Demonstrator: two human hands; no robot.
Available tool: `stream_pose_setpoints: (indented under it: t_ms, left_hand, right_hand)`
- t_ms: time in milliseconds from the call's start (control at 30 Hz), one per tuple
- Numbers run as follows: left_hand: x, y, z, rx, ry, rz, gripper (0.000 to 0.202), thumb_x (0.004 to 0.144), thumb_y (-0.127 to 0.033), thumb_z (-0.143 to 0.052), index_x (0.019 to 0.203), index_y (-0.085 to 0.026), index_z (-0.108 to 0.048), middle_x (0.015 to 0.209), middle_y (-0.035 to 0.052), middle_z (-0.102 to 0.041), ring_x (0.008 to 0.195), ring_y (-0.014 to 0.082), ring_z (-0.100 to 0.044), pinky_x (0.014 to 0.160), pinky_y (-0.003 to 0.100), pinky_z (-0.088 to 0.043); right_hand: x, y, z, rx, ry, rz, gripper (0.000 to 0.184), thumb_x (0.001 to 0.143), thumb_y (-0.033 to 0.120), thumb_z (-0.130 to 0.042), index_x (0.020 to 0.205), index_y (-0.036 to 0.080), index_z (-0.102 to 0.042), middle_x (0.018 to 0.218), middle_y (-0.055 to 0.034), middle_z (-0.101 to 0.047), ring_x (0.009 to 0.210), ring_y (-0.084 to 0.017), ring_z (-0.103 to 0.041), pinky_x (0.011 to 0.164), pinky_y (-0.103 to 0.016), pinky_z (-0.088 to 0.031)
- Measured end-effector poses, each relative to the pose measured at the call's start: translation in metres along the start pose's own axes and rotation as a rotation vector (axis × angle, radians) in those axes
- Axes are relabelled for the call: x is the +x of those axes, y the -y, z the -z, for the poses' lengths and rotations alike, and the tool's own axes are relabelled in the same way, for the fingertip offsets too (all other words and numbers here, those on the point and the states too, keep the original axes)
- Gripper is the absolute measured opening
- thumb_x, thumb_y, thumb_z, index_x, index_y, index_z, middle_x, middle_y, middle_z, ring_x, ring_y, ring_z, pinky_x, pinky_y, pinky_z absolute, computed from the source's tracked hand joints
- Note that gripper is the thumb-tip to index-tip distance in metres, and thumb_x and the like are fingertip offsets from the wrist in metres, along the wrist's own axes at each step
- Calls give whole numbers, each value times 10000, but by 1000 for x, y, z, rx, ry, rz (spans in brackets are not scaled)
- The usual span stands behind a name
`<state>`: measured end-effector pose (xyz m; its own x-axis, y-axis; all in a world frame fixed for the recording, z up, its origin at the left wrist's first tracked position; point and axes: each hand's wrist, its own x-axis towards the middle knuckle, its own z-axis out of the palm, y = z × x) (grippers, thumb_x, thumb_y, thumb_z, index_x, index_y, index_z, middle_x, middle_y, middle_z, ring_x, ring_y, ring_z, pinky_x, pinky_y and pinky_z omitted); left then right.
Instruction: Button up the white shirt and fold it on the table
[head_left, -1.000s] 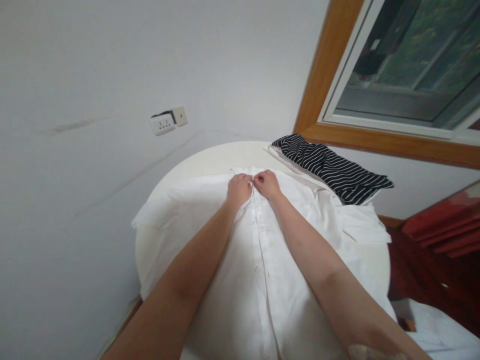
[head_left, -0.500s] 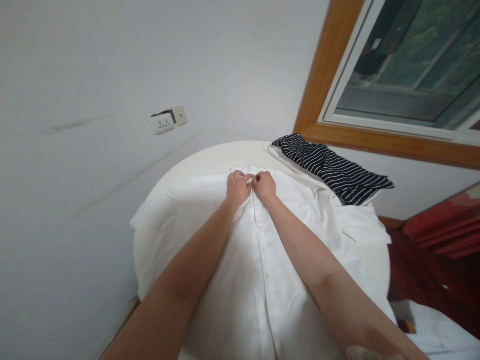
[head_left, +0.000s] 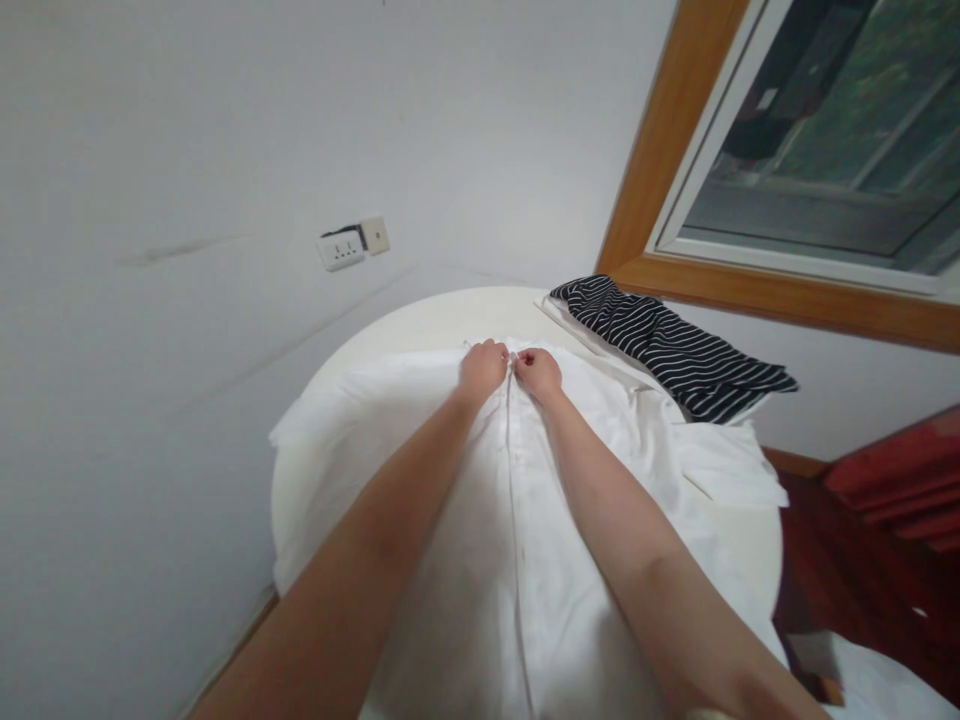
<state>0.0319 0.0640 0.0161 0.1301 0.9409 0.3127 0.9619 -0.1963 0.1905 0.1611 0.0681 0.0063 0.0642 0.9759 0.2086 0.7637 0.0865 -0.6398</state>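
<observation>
Fingers pinch white shirt — thin, softly creased.

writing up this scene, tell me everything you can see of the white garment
The white garment looks like thin, lightly creased cloth. It lies spread over the round table, a long strip running down its middle and its near end out of frame. The left hand and right hand pinch the strip's far end.

White cloth shirt, lightly creased, spread across round white bench; front placket runs lengthwise down middle, sleeves splayed sideways.
</observation>
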Motion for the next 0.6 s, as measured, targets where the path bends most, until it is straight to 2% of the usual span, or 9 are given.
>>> stream_pose_setpoints:
  t_ms: [133, 267, 600]
  left_hand:
    - [3, -2, -8, -32, -50, 87, 251, 947, -324, -473, 1037, -224, -686, 1072, 92, -651, 1014, 237, -609, 848, 318, -472]
    - [4, 0, -14, -53, -37, 65, 226, 942, -307, -497, 1021, -195, -677, 1065, 103, -660, 1031, 230, -616, 888, 310, -465]
    - [0, -6, -7, 9, -17, 60, 226, 969, -260, -437, 1059, -150, -613, 1083, 126, -648, 1029, 221, -623, 862, 297, -466]
  right_hand:
    - [3, -4, 3, 22, 15, 33, 206, 835, 298, -569, 912, 215, -741, 873, -23, -711, 768, -148, -604, 641, -224, -391]
    - [4, -4, 5, 48, 28, 27, 215, 830, 277, -561, 913, 217, -749, 858, -20, -713, 749, -145, -601, 625, -224, -382]
    - [5, -3, 1, 35, 29, 26, 196, 838, 342, -575, 869, 236, -738, 853, -12, -726, 744, -150, -612, 624, -230, -384]
